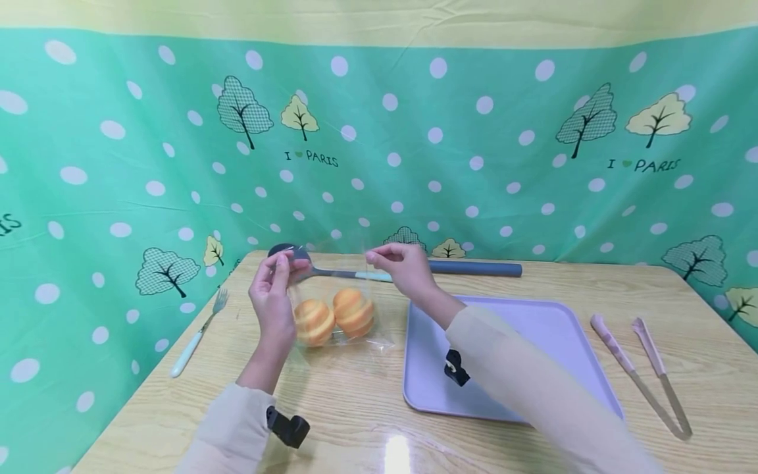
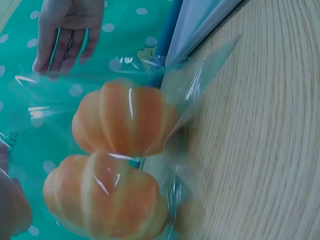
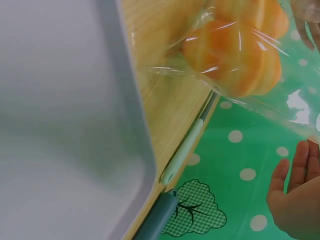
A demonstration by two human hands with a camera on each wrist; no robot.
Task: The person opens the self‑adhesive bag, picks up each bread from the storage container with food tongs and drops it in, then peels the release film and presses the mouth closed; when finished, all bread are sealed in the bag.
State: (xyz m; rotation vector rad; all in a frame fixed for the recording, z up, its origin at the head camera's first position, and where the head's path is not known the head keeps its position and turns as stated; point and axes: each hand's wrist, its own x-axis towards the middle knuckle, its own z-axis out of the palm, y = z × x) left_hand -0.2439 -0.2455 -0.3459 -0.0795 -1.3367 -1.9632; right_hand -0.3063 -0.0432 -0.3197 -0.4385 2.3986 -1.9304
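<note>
A clear plastic bag (image 1: 380,343) hangs between the two hands, above the table. Inside it two golden-orange bread rolls sit side by side, the left roll (image 1: 314,322) and the right roll (image 1: 353,313). My left hand (image 1: 274,296) pinches the bag's upper left edge, thumb against fingers. At the upper right edge, my right hand (image 1: 405,271) pinches the film between thumb and fingertips. Both rolls show large through the film in the left wrist view, one roll (image 2: 125,120) above the other roll (image 2: 105,197).
Under my right forearm lies a pale purple tray (image 1: 429,378). Tongs (image 1: 660,388) rest to its right. A fork (image 1: 198,336) with a pale handle lies at the left. Along the back are a dark-headed ladle (image 1: 373,276) and a dark blue rod (image 1: 480,268), before a green curtain (image 1: 474,131).
</note>
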